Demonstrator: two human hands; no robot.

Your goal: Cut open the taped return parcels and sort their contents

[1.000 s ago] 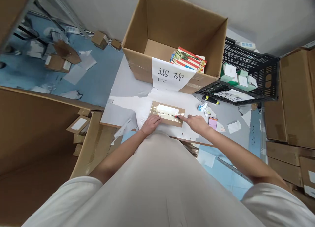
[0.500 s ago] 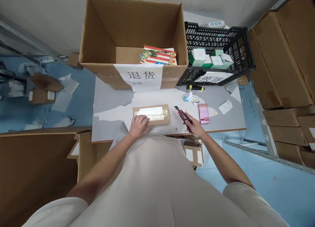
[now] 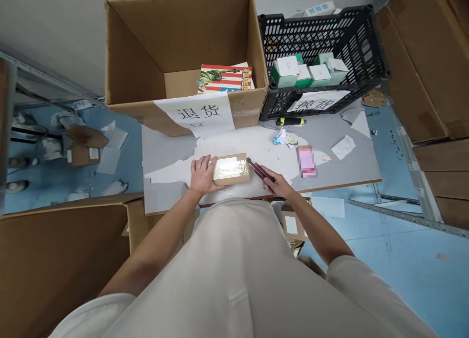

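A small cardboard box lies on the table, with a white label and shiny clear tape across its top. My left hand grips its left end, the thumb along the near edge and the fingers over the far corner. In my right hand is a red and black utility knife, fingers closed around its handle. The knife's tip points at the box's right end, touching it or very close; I cannot tell which.
Behind stands a large open carton with a colourful striped box inside. A black plastic crate holds several green-and-white boxes. A yellow-black tool, crumpled paper and a pink-screened phone lie on the table.
My right hand has brought the knife left to the box's right end. My left hand has shifted from the box's near left corner to a grip around its left end. The view has shifted.
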